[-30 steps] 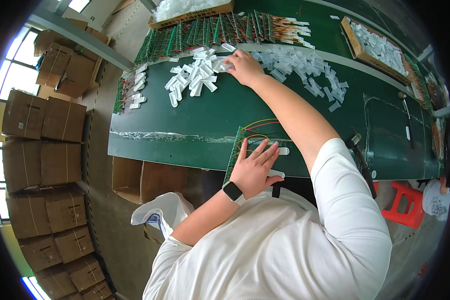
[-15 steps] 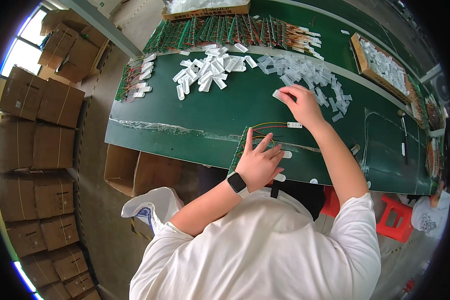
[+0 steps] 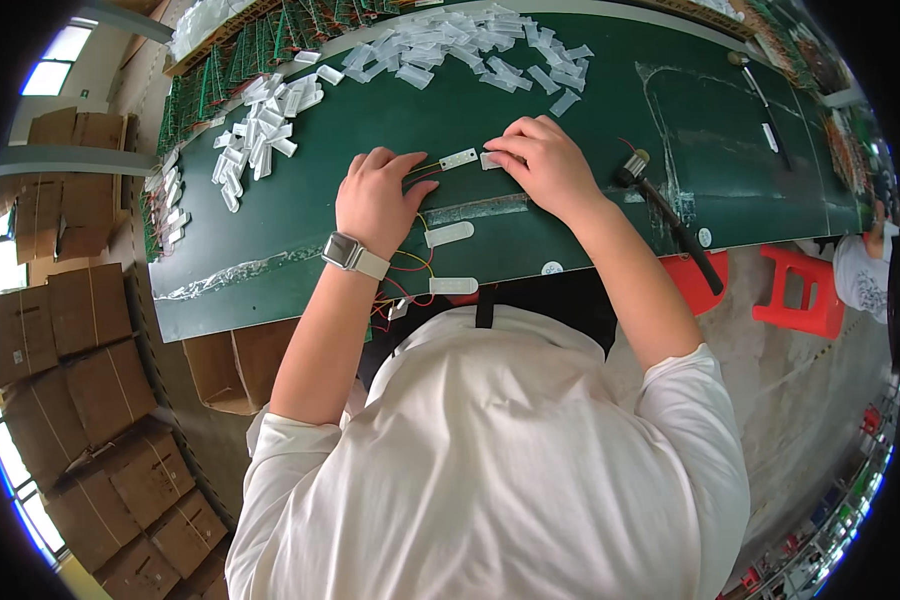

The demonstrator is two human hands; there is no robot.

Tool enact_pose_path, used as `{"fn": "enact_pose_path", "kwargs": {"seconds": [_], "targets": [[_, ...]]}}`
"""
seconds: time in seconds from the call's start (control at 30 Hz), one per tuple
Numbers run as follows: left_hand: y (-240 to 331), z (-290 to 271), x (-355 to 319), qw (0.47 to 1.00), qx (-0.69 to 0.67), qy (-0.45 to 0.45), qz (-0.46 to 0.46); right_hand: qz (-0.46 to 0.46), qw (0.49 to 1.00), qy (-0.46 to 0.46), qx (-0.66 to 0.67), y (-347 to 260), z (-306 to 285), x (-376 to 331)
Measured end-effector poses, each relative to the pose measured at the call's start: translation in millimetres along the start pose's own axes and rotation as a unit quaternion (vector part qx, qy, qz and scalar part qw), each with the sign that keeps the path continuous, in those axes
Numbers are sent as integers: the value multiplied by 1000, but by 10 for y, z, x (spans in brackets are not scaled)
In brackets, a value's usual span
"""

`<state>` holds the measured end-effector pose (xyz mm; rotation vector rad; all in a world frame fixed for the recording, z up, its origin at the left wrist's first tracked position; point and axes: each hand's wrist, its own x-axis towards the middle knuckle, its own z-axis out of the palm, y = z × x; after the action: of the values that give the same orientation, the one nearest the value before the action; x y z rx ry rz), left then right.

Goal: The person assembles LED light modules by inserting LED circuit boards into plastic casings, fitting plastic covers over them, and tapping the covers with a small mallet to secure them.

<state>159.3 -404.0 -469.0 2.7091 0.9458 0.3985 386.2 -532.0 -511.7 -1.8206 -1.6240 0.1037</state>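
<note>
My left hand has thumb and forefinger closed on thin red wires that lead to a small white board with dots on it. Facing the board's end, my right hand pinches a small whitish casing, partly hidden by the fingertips. A narrow gap seems to separate board and casing. Below my left hand, a white rounded casing and another white casing lie near the table's front edge, with red and yellow wires running from them. My left hand and forearm hide where those wires lead.
White casings and clear plastic pieces lie in piles on the green table. Green circuit boards stand in a row behind. A hammer overhangs the front edge at right, near a red stool. Cardboard boxes are stacked left.
The view has shifted right. My left hand has left the green circuit boards and taken the small board's wires. My right hand has brought its casing close to that board.
</note>
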Motion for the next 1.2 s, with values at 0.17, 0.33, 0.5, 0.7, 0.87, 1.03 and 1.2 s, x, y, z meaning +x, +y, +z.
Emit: {"fn": "enact_pose_path", "kwargs": {"seconds": [0.17,0.33,0.5,0.7,0.87,1.03,1.2], "targets": [[-88,98,93,996,-77,-20,-46,9,998,-12,62,78,-85,-82],[-188,6,175,973,-174,-102,-112,17,996,-57,70,128,-126,18],[-258,-149,262,951,-254,-115,-133,-27,992,-75,95,175,-8,304],[-317,-43,300,937,-304,-116,-131,-30,978,-143,146,-32,101,453],[-223,-31,353,950,-237,-144,-143,-137,984,-54,96,12,149,395],[-197,-9,394,955,-219,-137,-145,-187,980,-59,42,59,150,372],[-178,34,375,958,-204,-124,-159,-265,962,-18,-62,40,140,367]]}}
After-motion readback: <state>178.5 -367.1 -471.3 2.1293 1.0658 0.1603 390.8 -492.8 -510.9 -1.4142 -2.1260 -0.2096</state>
